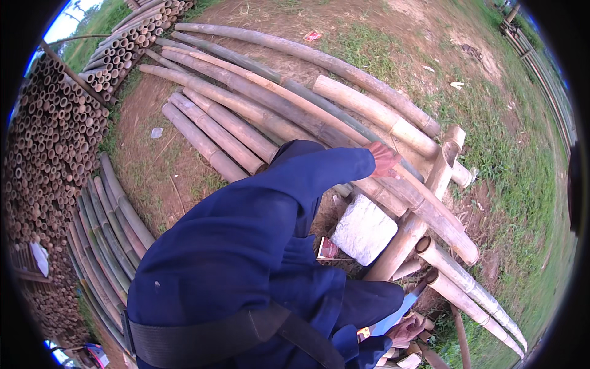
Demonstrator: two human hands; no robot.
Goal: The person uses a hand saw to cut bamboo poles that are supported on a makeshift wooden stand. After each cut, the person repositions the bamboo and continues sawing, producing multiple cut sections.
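Observation:
My left hand (384, 158) lies over a long tan bamboo pole (430, 206), its fingers bent round the upper side. That pole rests across a thick bamboo crosspiece (399, 246), and its near end juts out past it. Low in the view, my right hand (405, 334) is down among short bamboo offcuts (410, 361). Its fingers are partly hidden, so I cannot tell whether they hold anything. Beside it lies a light blue saw-like blade (396, 313), with an orange and dark part (364, 334) near its lower end. A white block (365, 229) sits between my arms.
Several more bamboo poles (246, 92) stretch away to the far left. Two cut poles (473, 295) lie on the grass at the right. Large stacks of bamboo (55, 135) rise at the left. A small red packet (327, 248) is by the white block.

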